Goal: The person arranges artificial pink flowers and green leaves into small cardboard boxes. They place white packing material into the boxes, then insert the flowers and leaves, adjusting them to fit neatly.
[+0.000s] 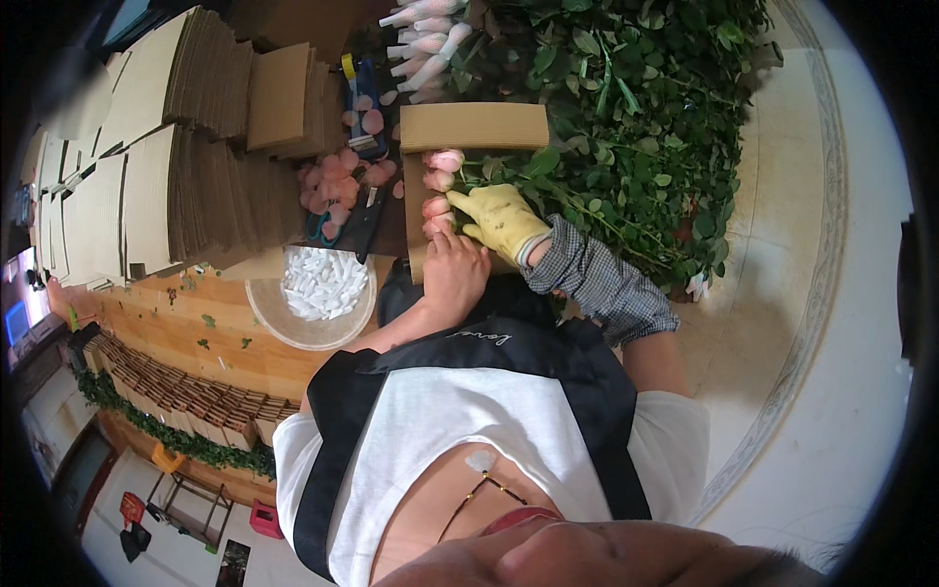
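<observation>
Four pink rose heads lie in two pairs on a brown cardboard sheet with a folded top flap; their leafy stems run rightward. My left hand is bare, its loosely bent fingers spread on the cardboard and touching the lowest rose. My right hand, in a stained yellow glove with a checked sleeve, has its index finger stretched to the roses and thumb apart, over the stems. I see nothing clearly gripped in either hand.
Stacked cardboard fills the left. Loose petals, scissors, a blue tape dispenser and a bowl of white tubes sit beside me. Rose foliage covers the right, with white-netted bundles at the top.
</observation>
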A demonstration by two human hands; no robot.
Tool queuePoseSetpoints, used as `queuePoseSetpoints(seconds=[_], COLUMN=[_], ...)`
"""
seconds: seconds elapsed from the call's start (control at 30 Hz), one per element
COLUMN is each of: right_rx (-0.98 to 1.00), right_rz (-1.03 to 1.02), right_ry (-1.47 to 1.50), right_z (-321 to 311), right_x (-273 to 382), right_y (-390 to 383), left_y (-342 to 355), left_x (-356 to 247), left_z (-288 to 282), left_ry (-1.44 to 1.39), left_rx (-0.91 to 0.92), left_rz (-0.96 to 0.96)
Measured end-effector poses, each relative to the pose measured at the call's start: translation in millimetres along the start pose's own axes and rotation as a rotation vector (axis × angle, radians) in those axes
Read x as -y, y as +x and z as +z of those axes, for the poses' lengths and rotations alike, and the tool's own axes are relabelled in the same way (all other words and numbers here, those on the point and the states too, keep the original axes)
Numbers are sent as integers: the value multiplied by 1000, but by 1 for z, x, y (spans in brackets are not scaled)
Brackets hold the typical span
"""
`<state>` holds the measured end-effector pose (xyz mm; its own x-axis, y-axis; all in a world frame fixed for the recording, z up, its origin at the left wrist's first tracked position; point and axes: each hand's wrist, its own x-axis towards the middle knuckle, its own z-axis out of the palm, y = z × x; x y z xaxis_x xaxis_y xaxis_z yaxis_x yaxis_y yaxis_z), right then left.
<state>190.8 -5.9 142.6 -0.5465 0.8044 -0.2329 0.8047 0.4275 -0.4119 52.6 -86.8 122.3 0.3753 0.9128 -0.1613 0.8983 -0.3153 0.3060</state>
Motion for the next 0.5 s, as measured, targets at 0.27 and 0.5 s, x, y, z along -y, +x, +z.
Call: queuePoseSetpoints(seconds=[0.27, 0.5], right_rx=[-219, -137], right_rz=[18, 88], right_ry=[70, 79], right_z=[41, -8], right_x=[-13, 3], right_y=[11, 3], left_y=[18, 20], left_x=[3, -2], left_z=[-10, 7], left_ry=[-127, 111], left_rx=[-228, -72], left_rz=[16, -28])
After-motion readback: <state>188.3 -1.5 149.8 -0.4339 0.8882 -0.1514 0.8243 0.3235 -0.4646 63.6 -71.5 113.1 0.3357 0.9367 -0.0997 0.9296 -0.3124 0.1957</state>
